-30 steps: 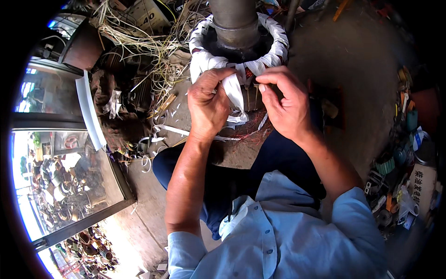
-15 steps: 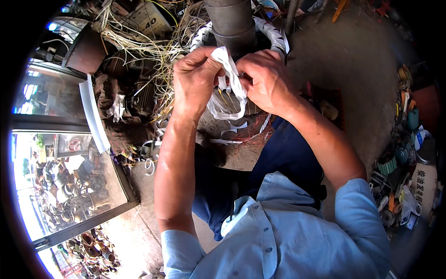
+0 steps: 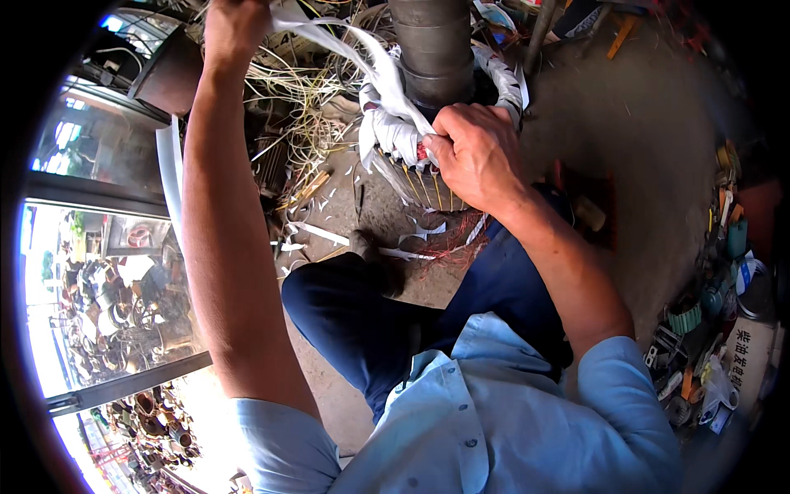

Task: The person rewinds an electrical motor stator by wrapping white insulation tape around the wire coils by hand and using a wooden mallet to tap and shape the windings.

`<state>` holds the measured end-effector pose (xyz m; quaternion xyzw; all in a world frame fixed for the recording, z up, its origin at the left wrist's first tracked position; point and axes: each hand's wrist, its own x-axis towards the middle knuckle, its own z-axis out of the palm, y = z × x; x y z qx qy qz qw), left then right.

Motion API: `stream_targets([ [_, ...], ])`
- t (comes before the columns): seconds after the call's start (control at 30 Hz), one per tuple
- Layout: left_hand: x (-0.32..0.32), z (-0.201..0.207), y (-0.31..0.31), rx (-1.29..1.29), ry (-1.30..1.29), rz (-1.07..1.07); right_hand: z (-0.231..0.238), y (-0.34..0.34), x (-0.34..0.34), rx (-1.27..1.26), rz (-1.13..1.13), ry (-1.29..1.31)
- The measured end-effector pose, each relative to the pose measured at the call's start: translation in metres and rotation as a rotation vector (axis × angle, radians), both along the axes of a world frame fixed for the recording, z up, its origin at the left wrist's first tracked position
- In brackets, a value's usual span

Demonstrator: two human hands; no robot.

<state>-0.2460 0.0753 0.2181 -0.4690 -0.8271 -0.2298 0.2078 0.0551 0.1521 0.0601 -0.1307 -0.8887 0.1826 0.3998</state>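
Note:
A motor stator [image 3: 421, 188] stands before me, its coil ring [image 3: 392, 135] wrapped in white tape. A loose strip of white cloth tape [image 3: 380, 67] stretches from the ring toward the upper left. My left hand [image 3: 237, 33] is closed on the far end of that strip, with its fingertips partly out of sight at the top edge. On the near side of the ring, my right hand [image 3: 479, 156] pinches the tape against the coil. A bit of red shows beside its thumb. Within the ring rises a dark metal cylinder [image 3: 430, 51].
Tangled pale wires [image 3: 309, 107] lie behind the left arm. Paper scraps and strips [image 3: 321, 234] litter the floor by my knee [image 3: 325, 288]. At the left stands a glass-paned frame [image 3: 123, 198]. Parts, a carton [image 3: 753, 354] and a plastic bag [image 3: 717, 383] are heaped at the right.
My left hand has swung up and left, drawing the looped tape out into a long strip. My right hand has come down slightly onto the ring. The view has shifted a little.

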Motion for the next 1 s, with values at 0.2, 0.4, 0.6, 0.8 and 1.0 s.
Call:
stream_targets([
  [0.2,-0.004,-0.101,-0.026,0.018,0.000,0.294,-0.007,0.010,0.002,0.029,-0.133,-0.037],
  [0.4,0.148,-0.200,-0.060,0.475,-0.501,-0.097,-0.006,0.013,-0.005,0.078,-0.182,-0.023],
  [0.6,0.206,-0.191,-0.046,0.593,-0.887,-0.012,-0.003,0.001,-0.017,0.090,-0.129,-0.074],
  [0.8,0.211,-0.212,-0.009,0.613,-0.762,-0.050,-0.020,0.020,-0.002,0.032,-0.215,-0.138],
  [1.0,0.211,-0.214,-0.016,0.526,-0.485,-0.018,-0.034,0.036,0.004,0.088,-0.102,-0.107],
])
